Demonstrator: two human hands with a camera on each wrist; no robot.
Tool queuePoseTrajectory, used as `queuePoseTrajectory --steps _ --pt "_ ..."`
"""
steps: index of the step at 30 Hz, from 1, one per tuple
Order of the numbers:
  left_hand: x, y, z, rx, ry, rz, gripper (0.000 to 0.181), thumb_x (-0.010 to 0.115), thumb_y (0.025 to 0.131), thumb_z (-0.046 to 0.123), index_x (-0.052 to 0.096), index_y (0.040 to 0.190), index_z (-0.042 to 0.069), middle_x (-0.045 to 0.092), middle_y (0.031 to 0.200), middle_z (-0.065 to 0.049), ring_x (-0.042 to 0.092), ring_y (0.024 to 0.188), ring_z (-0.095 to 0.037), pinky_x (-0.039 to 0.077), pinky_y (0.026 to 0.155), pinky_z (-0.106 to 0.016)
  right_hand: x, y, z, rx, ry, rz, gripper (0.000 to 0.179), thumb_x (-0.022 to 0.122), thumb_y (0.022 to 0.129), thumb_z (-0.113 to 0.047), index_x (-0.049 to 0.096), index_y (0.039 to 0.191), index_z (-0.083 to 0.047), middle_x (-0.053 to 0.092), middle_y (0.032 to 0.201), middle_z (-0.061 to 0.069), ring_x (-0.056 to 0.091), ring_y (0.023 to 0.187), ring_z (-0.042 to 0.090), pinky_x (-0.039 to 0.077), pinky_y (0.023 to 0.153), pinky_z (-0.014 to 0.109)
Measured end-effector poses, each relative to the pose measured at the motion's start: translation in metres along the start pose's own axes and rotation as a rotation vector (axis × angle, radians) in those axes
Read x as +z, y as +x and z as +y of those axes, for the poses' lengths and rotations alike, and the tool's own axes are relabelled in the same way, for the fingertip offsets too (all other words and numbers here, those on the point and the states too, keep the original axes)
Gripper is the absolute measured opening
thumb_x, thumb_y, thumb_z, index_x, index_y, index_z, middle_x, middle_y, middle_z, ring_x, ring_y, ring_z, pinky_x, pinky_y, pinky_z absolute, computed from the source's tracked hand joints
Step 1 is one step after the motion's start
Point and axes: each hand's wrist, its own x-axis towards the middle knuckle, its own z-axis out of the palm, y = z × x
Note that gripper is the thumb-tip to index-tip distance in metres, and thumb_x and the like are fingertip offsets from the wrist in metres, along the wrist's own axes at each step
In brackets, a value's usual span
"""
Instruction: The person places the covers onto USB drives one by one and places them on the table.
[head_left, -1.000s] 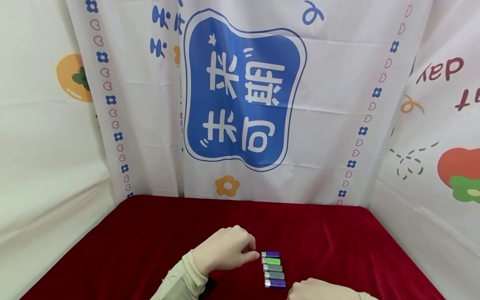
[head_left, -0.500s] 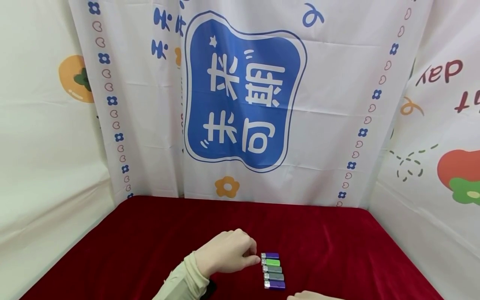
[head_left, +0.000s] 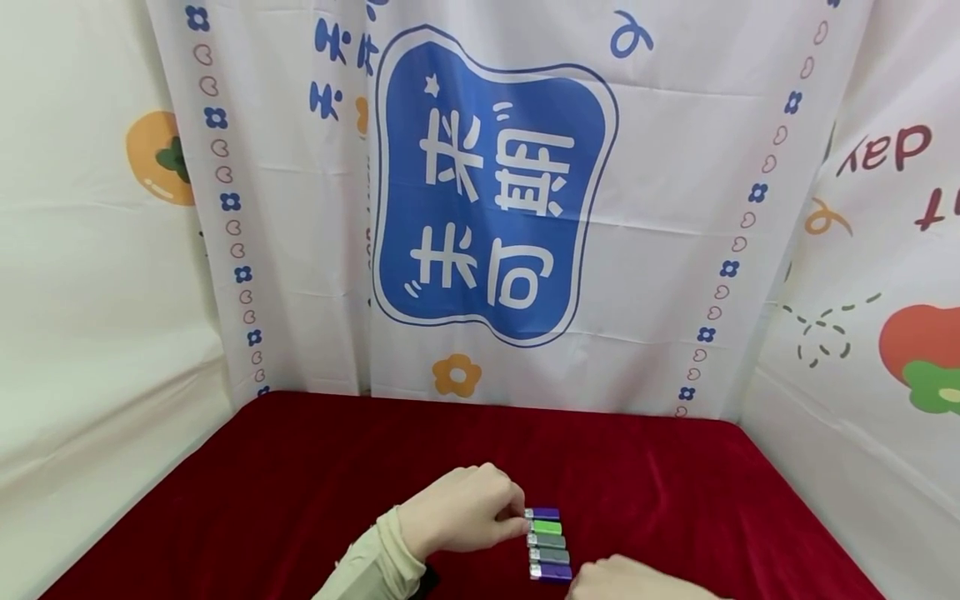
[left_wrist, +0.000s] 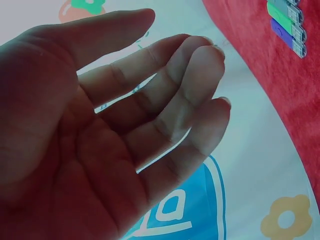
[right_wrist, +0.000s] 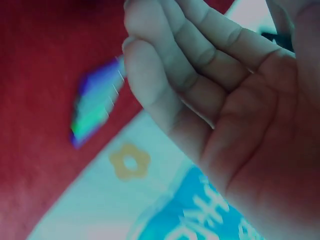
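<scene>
Several USB flash drives lie side by side in a column on the red cloth. From far to near they are a purple drive (head_left: 546, 514), a green drive (head_left: 547, 527), two grey drives (head_left: 550, 542) and another purple drive (head_left: 552, 572). Their silvery ends point left. Just left of the far drives is my left hand (head_left: 468, 510), its fingers loosely bent and holding nothing, as the left wrist view confirms. My right hand (head_left: 633, 581) is at the lower right, near the closest drive. In the right wrist view its fingers are relaxed around nothing, and the drives (right_wrist: 95, 100) look blurred.
Red velvet cloth (head_left: 360, 450) covers the table. White printed curtains (head_left: 660, 250) stand at the back and both sides. Something small and dark (head_left: 428, 581) shows beneath my left sleeve (head_left: 382, 558).
My left hand has shifted slightly right, closer to the drives. The right hand dropped toward the bottom edge, then came back up. The drives keep their arrangement.
</scene>
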Motion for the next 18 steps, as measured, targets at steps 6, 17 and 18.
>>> queuePoseTrajectory --steps 6,17,18 --pt "0.006 0.000 0.003 -0.006 0.001 -0.036 0.012 0.072 0.091 0.025 0.073 0.080 0.022 0.049 0.063 0.022 0.043 0.052 0.003 0.040 0.048 -0.013 -0.054 -0.011 -0.006 0.159 0.193 0.120 0.010 0.078 0.084 -0.035 0.069 0.081 -0.031 0.051 0.064 -0.023 0.047 0.057 -0.005 0.044 0.049 0.018" --pt "0.027 0.004 0.022 0.129 0.017 -0.193 0.013 0.077 0.084 0.036 0.076 0.082 0.023 0.053 0.060 0.025 0.045 0.055 0.012 0.040 0.053 -0.009 -0.100 -0.029 0.000 0.130 0.213 0.381 0.021 0.078 0.084 -0.014 0.063 0.084 -0.029 0.055 0.070 -0.020 0.054 0.061 0.000 0.049 0.056 0.022" --pt "0.029 0.004 0.025 0.145 0.019 -0.210 0.011 0.076 0.086 0.033 0.076 0.083 0.023 0.052 0.060 0.024 0.045 0.055 0.011 0.040 0.054 -0.009 -0.100 -0.032 0.000 0.132 0.216 0.394 0.020 0.077 0.085 -0.014 0.063 0.085 -0.028 0.056 0.072 -0.020 0.055 0.062 0.001 0.050 0.056 0.023"
